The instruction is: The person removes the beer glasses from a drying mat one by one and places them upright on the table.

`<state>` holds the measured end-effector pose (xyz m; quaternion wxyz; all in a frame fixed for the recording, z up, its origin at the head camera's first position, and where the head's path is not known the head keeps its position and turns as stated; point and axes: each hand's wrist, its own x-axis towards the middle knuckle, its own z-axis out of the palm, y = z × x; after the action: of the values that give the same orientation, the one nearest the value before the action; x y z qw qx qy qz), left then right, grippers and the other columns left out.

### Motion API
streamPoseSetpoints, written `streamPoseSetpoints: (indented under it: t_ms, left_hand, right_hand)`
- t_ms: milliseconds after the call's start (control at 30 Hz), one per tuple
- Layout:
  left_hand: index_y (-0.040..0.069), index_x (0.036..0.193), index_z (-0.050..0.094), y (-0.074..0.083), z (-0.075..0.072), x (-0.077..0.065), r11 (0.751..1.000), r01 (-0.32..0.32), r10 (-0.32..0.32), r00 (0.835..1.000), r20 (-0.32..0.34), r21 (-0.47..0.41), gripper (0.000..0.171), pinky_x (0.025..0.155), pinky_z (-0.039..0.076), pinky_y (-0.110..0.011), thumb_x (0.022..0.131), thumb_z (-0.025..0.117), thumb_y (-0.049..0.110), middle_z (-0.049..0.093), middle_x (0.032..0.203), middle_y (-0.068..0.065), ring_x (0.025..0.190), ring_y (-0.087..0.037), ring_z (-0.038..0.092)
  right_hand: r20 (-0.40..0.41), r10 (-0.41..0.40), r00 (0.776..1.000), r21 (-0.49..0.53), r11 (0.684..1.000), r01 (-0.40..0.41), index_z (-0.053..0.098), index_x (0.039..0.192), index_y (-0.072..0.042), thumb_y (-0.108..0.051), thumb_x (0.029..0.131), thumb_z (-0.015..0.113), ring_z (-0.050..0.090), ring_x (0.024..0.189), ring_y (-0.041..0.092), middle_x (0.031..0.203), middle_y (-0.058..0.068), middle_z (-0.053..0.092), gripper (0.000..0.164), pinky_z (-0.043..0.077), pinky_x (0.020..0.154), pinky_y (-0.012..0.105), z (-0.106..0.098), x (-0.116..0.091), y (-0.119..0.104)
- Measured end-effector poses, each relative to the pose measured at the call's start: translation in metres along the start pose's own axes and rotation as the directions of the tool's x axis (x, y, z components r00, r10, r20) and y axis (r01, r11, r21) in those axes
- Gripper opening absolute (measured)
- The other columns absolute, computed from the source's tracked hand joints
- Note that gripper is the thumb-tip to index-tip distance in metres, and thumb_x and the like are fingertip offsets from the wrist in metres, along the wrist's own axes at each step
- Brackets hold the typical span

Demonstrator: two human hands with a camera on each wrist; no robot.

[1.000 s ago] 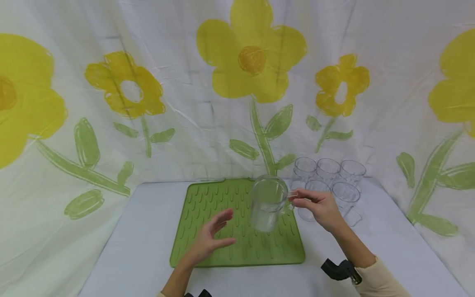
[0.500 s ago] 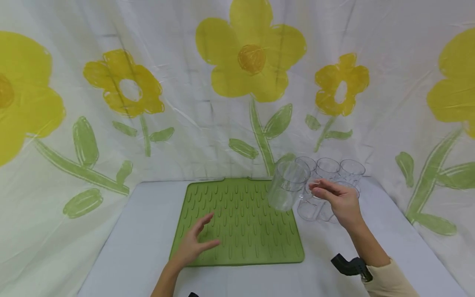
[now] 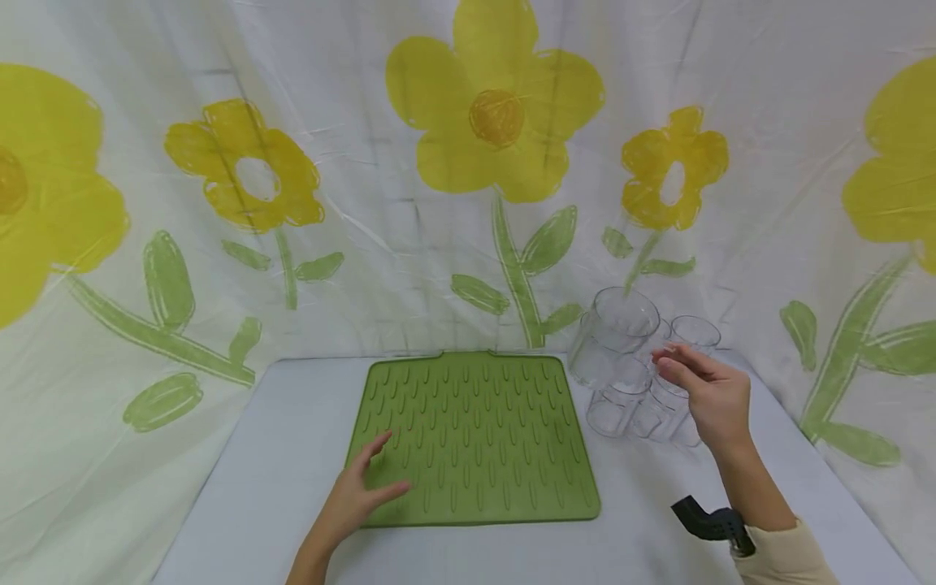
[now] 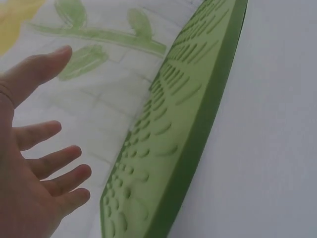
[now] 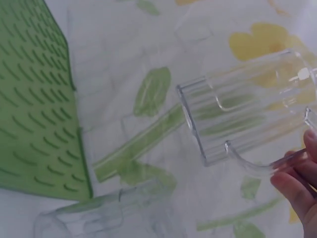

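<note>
By its handle, my right hand grips a clear glass mug, raised at the back right over several other clear mugs standing on the table. In the right wrist view the fingers and thumb close on the mug's curved handle, and nothing shows inside the glass. My left hand hovers over the front left corner of a green ridged drying mat, its fingers spread and holding nothing. In the left wrist view that hand is apart from the mat's edge.
A white-covered table lies beneath the mat and mugs. Behind its back edge hangs a white cloth printed with yellow flowers. The standing mugs are close together right of the mat, partly hidden by the raised mug and right hand.
My right hand has carried the mug from above the mat to the right, over the standing mugs. My left hand has drawn back left and toward me.
</note>
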<state>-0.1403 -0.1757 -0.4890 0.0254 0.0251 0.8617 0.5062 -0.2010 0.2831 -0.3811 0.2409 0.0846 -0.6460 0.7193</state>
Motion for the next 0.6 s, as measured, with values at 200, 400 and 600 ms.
streamPoseSetpoints:
  t_ms: [200, 400, 600]
  left_hand:
    - [0.005, 0.15, 0.034, -0.009, -0.019, -0.004, 0.995, 0.015, -0.012, 0.999, -0.033, 0.101, 0.088, 0.114, 0.031, -0.062, 0.079, 0.081, 0.027, 0.035, 0.153, -0.023, 0.141, -0.046, 0.033]
    - [0.004, 0.151, 0.029, -0.019, -0.028, -0.005, 0.983, 0.056, -0.059, 0.998, 0.008, 0.176, 0.095, 0.113, 0.027, -0.068, 0.078, 0.081, 0.035, 0.029, 0.156, -0.026, 0.142, -0.049, 0.028]
    - [-0.001, 0.15, 0.029, -0.028, -0.029, -0.008, 0.961, 0.054, -0.061, 0.998, 0.018, 0.27, 0.103, 0.113, 0.028, -0.066, 0.072, 0.084, 0.037, 0.032, 0.151, -0.032, 0.139, -0.052, 0.031]
  right_hand:
    - [-0.085, -0.021, 0.996, 0.029, 0.999, 0.024, 0.069, 0.109, 0.012, 0.015, 0.083, 0.065, 0.074, 0.078, 0.009, 0.087, 0.0, 0.077, 0.027, 0.06, 0.07, 0.02, -0.009, 0.003, -0.001]
    - [-0.171, -0.037, 0.985, 0.065, 0.997, 0.049, 0.07, 0.105, 0.013, 0.018, 0.081, 0.065, 0.074, 0.075, 0.01, 0.085, 0.003, 0.077, 0.024, 0.06, 0.068, 0.02, -0.02, 0.003, 0.001]
    - [-0.263, -0.033, 0.964, 0.028, 0.999, 0.042, 0.073, 0.099, 0.008, 0.016, 0.08, 0.068, 0.074, 0.072, 0.008, 0.082, 0.001, 0.077, 0.021, 0.059, 0.065, 0.017, -0.03, 0.007, 0.002]
